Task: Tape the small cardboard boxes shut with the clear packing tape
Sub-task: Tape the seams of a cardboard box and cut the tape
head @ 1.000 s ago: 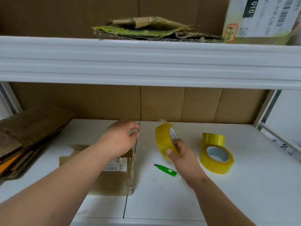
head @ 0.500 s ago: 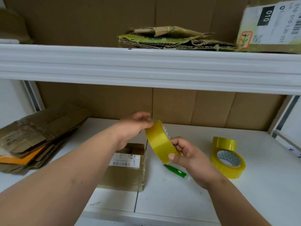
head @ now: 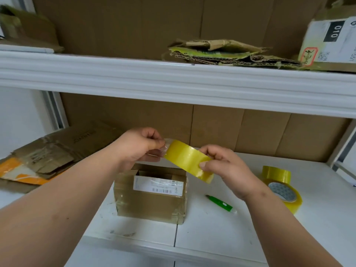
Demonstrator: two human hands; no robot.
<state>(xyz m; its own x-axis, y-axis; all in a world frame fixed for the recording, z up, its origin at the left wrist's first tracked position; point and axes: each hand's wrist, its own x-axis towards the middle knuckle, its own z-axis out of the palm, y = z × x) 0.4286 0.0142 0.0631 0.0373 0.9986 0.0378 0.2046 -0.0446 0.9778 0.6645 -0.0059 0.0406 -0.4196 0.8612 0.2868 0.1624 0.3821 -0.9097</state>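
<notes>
- The right hand holds a roll of clear packing tape in the air above the shelf, thumb pressed on the roll's outer face and the other fingers curled round its far edge.
- The left hand meets the roll at its upper left end, thumb and forefinger pinched together on what looks like the free end of the tape — a short pale tab, partly hidden by the fingers.
- The small cardboard box sits on the white shelf directly below the hands, shipping label facing up. Its top flap at the far edge looks slightly open; old tape shines on the corners.
- Two spare tape rolls lie stacked to the right, well apart from the box, and a green utility knife lies between them and the box.
- Likely step: peeling out a length of tape before laying it over the seam.
- Risks from here:
  - The tab could slip from the pinch and snap back onto the roll — a thin grip on a short end invites that.
  - A freed strip may fold onto itself or stick to the fingers if it is pulled long before being anchored.
  - Nothing holds the box, so pressing tape on one-handed might slide it or leave the flap gaping under the strip.
  - Pulling at an angle could split the tape lengthwise.
</notes>
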